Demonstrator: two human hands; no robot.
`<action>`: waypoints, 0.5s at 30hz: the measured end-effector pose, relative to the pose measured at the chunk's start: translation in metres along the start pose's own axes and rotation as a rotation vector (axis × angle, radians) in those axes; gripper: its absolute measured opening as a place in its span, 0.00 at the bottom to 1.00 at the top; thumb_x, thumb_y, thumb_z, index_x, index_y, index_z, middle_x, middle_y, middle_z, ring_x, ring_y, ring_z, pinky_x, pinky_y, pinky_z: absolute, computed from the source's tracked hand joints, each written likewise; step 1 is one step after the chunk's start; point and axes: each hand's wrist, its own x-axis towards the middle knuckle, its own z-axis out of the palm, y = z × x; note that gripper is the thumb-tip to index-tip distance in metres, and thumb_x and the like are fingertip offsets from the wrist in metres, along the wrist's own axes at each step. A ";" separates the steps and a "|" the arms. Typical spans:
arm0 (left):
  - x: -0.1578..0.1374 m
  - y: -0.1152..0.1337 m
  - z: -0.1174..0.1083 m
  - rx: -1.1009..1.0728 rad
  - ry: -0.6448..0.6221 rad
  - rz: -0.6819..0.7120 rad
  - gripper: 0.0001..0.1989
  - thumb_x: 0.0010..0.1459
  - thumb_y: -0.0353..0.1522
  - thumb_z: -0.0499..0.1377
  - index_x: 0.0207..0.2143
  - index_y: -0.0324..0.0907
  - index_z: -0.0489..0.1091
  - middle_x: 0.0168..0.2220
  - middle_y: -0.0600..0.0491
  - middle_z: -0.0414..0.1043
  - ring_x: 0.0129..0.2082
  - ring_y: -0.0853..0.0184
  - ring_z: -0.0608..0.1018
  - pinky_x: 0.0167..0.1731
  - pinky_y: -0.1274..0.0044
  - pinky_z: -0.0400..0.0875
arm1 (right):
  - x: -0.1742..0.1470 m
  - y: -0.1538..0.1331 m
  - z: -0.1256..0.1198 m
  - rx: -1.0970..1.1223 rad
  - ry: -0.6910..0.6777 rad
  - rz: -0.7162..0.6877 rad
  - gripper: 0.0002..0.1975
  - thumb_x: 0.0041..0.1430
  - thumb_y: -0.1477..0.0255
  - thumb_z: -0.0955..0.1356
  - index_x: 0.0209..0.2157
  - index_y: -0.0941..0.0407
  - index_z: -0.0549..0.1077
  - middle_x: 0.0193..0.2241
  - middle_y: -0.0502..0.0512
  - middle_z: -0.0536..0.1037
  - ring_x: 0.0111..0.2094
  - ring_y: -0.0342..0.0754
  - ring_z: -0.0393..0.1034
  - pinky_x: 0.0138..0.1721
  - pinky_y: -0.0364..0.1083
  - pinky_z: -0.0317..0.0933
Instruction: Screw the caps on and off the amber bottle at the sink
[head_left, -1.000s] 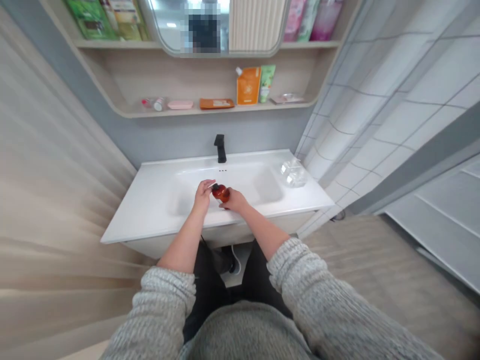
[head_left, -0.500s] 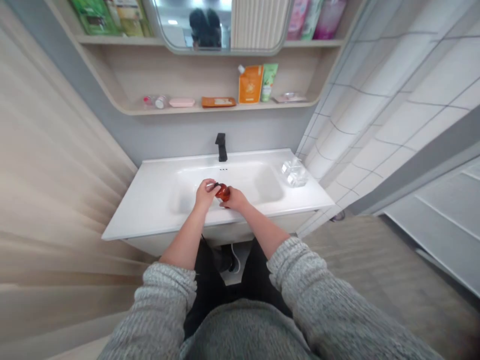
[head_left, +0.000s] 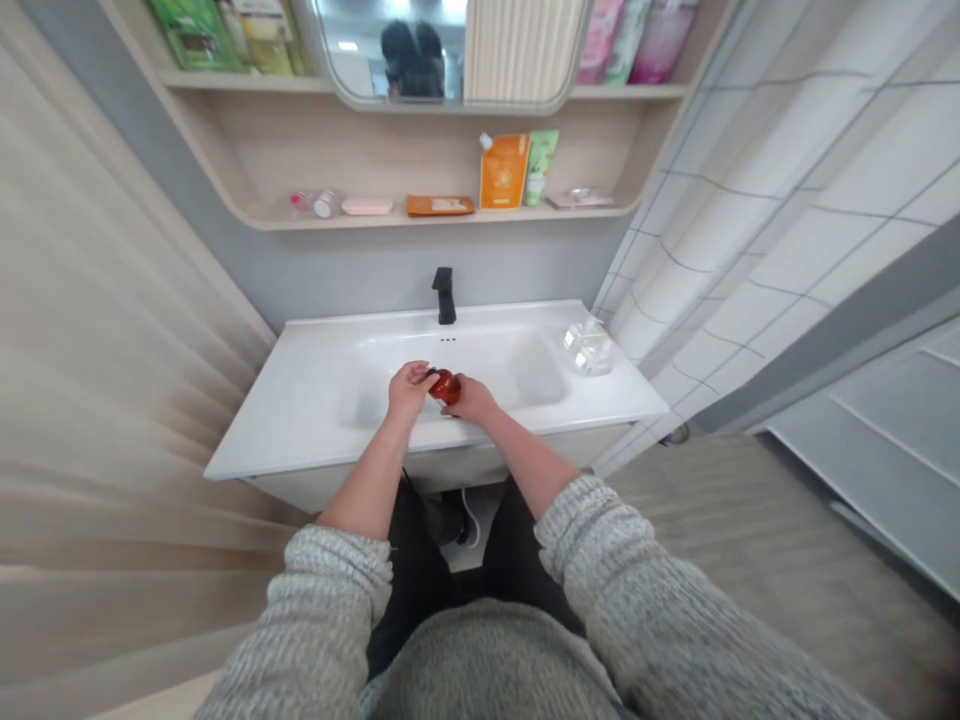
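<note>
An amber bottle (head_left: pixel 445 387) with a dark top is held tilted over the front part of the white sink (head_left: pixel 487 352). My right hand (head_left: pixel 472 399) is closed around its body from the right. At the bottle's dark top, my left hand (head_left: pixel 409 388) pinches with thumb and fingers; the top is mostly hidden by them. Behind the bottle, the black faucet (head_left: pixel 445 296) stands at the back of the sink.
Clear containers (head_left: pixel 588 348) stand on the counter's right side. Above, a wooden shelf (head_left: pixel 360 219) holds an orange pouch (head_left: pixel 504 172), a green tube (head_left: pixel 540 168), an orange packet (head_left: pixel 440 205) and a pink case (head_left: pixel 367 205). Curtains (head_left: pixel 112 380) hang at left.
The view has shifted very slightly. The fingers of my left hand have moved a little at the bottle's top; my right hand keeps its hold on the bottle.
</note>
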 end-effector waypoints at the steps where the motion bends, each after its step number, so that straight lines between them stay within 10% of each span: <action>1: 0.000 -0.001 0.000 -0.016 -0.014 0.001 0.23 0.50 0.38 0.77 0.47 0.44 0.79 0.43 0.46 0.84 0.47 0.54 0.88 0.58 0.58 0.82 | 0.000 0.001 0.000 -0.002 0.004 -0.002 0.35 0.51 0.63 0.87 0.56 0.54 0.75 0.52 0.61 0.87 0.53 0.59 0.84 0.51 0.49 0.73; 8: -0.002 0.003 0.005 -0.025 -0.054 0.068 0.22 0.56 0.38 0.75 0.51 0.46 0.75 0.55 0.43 0.83 0.60 0.53 0.85 0.64 0.58 0.78 | 0.005 0.005 0.006 0.097 0.062 0.039 0.33 0.51 0.61 0.87 0.54 0.54 0.76 0.51 0.62 0.88 0.52 0.61 0.85 0.52 0.51 0.74; 15: -0.006 0.011 0.005 0.252 -0.008 -0.029 0.11 0.67 0.36 0.66 0.50 0.46 0.77 0.57 0.46 0.83 0.55 0.57 0.84 0.61 0.64 0.76 | -0.026 0.029 -0.024 0.495 0.466 0.116 0.33 0.52 0.54 0.83 0.55 0.51 0.75 0.48 0.56 0.87 0.49 0.59 0.84 0.53 0.55 0.77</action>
